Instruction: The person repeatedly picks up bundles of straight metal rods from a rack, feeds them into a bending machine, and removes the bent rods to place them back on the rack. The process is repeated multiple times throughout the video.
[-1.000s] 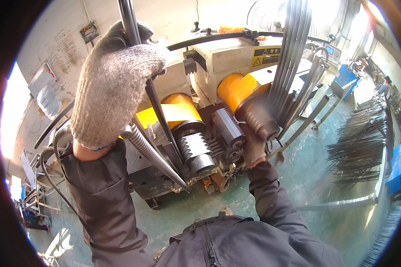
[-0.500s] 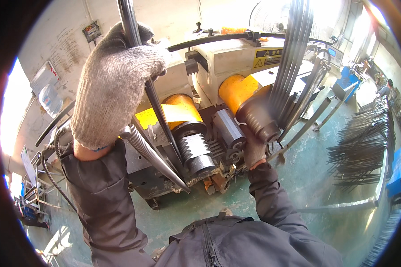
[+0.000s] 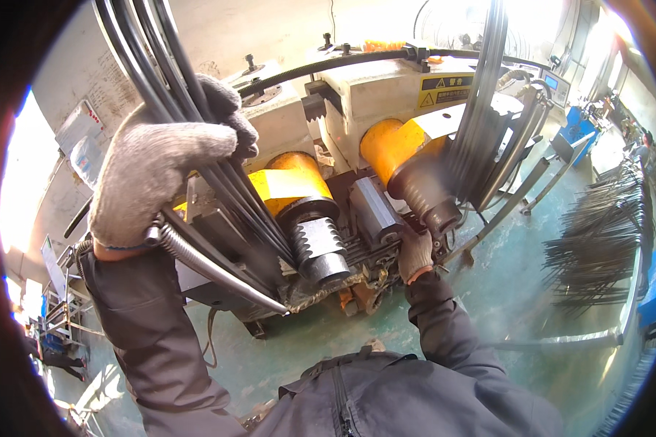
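In a grey knitted glove, my left hand (image 3: 160, 171) is raised at the left and closed round a bundle of dark metal rods (image 3: 244, 207). The rods slant down to the right, their lower ends beside a ribbed metal roller (image 3: 317, 247) below a yellow cylinder (image 3: 299, 175). My right hand (image 3: 415, 258), also gloved, reaches low into the machine beside a grey metal block (image 3: 375, 207). Its fingers are mostly hidden at the block's lower end. Just right of it is a second ribbed roller (image 3: 430, 200), blurred, under another yellow cylinder (image 3: 390, 146).
More upright rods (image 3: 477, 102) stand at the machine's right side. A coiled metal spring tube (image 3: 204, 258) slopes below my left hand. Farther right, a rack holds a heap of thin dark rods (image 3: 598, 237). A black hose (image 3: 328, 65) runs across the machine's back.
My left hand has shifted left and slightly down. Several rods now show in it where a single thick one showed before. My right hand stays low by the block, its glove now more visible.
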`<action>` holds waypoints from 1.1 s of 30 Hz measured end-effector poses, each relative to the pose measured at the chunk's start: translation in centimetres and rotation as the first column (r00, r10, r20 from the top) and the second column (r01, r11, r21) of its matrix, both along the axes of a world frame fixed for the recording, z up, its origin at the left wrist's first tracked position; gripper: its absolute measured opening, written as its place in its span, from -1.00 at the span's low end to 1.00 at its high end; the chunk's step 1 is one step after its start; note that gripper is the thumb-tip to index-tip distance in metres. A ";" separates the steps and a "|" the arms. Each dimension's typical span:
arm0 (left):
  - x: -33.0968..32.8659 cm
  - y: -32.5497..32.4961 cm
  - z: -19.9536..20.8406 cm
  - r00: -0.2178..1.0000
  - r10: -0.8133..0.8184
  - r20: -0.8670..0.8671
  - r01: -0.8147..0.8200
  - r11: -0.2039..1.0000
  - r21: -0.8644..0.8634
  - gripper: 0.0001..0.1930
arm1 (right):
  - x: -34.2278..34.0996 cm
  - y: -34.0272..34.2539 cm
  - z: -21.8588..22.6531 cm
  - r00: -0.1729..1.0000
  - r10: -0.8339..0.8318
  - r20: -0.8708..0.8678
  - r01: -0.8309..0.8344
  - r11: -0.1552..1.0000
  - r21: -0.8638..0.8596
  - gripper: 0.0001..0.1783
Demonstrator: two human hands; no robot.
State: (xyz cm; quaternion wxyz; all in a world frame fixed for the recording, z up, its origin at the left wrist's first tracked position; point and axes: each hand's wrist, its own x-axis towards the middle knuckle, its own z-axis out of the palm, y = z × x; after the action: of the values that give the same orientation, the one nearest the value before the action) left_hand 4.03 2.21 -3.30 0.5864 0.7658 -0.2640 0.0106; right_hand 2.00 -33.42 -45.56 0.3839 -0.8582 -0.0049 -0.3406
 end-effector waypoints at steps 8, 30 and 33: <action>-0.8 -0.2 1.2 0.989 -0.139 -0.055 0.141 0.990 0.022 -0.61 | 0.0 0.1 -0.2 1.000 0.009 -0.009 -0.008 0.994 0.109 -0.47; -0.5 -0.1 0.1 0.975 -0.203 -0.094 0.193 0.976 -0.104 -0.57 | -0.7 0.6 2.3 0.949 0.280 -0.148 -0.138 0.786 0.602 -0.45; 0.1 0.7 0.8 0.986 0.003 -0.169 -0.006 1.000 -0.017 -0.49 | -0.6 1.1 2.9 0.953 0.275 -0.131 -0.107 0.704 0.702 -0.46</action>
State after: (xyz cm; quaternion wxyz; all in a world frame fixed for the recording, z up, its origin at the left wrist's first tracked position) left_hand 4.09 2.90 -2.45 0.6134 0.7593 -0.2114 -0.0508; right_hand 1.44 -32.29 -42.65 0.7057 -0.6820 0.0758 -0.1765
